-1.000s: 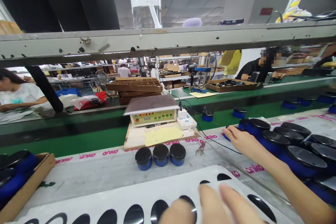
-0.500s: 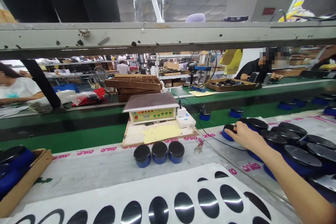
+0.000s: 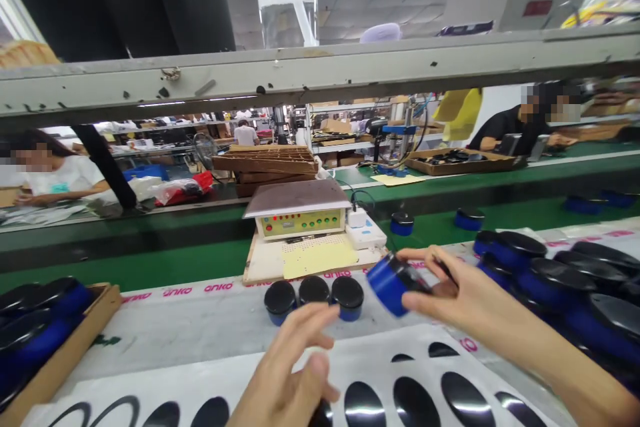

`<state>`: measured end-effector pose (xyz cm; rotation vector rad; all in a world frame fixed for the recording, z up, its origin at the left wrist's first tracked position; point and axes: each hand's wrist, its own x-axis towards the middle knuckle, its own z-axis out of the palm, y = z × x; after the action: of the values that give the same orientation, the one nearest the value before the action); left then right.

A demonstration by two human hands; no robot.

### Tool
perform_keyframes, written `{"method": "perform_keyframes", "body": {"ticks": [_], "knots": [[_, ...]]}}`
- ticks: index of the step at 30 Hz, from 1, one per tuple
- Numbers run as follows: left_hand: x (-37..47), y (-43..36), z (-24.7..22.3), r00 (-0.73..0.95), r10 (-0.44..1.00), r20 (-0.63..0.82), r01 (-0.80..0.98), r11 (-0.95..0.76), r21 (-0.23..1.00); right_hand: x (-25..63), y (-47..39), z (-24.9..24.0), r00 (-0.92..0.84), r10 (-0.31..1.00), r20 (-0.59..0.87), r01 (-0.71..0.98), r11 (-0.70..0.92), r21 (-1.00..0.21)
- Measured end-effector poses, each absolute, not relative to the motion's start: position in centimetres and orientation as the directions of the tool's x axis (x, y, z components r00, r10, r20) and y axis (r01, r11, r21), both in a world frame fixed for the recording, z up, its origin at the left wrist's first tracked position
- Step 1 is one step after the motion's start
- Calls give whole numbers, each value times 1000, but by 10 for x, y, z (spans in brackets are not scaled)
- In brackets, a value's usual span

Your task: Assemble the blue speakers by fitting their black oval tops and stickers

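My right hand (image 3: 440,283) grips a round blue container with a black top (image 3: 393,283), tilted and lifted above the table. Fingers and thumb are on its black end. Low in the middle, my left hand (image 3: 295,367) is open and empty, its fingers apart, above a white sheet (image 3: 240,370) of black oval stickers (image 3: 365,403). Just beyond it stands a row of three similar containers (image 3: 314,293), black side up. Many more blue containers (image 3: 555,280) crowd the table at the right, beside my right forearm.
A cardboard box (image 3: 107,303) of blue containers sits at the left. Behind the row is a control box (image 3: 300,217) on a board with yellow paper (image 3: 320,255). A green conveyor (image 3: 190,233) carries a few containers. Co-workers sit beyond; a beam (image 3: 350,67) crosses overhead.
My right hand has lifted a container from the right-hand group and brought it left, towards the row of three. My left hand has come into view from below.
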<state>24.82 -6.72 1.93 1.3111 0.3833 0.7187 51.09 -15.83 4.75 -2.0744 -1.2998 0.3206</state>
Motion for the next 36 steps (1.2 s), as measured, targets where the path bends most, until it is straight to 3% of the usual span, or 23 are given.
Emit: {"method": "perform_keyframes", "body": {"ticks": [2,4,6,9,14,21,28,36], "knots": [[259,-59,26,764,645,-9,-224,279,934,464,-159,56,244,964,103,539,-46,-841],[266,-52,27,826,551,-121,-187,470,863,433,-153,58,105,988,109,483,45,-875],[269,-46,23,853,492,-172,-160,561,812,421,-143,53,91,981,170,540,95,-836],[268,-38,10,824,533,-193,-243,640,729,424,-130,36,135,953,272,628,130,-767],[266,-34,-8,838,524,-154,-352,733,582,433,-128,14,25,958,284,584,217,-782],[257,-25,-12,829,498,-254,-364,826,430,428,-125,-3,86,935,344,621,220,-753],[264,-28,-12,855,457,-245,-327,842,428,422,-126,-3,8,925,381,675,276,-684],[265,-41,-16,725,631,-277,-321,665,674,420,-130,3,-59,926,372,708,302,-639]]}}
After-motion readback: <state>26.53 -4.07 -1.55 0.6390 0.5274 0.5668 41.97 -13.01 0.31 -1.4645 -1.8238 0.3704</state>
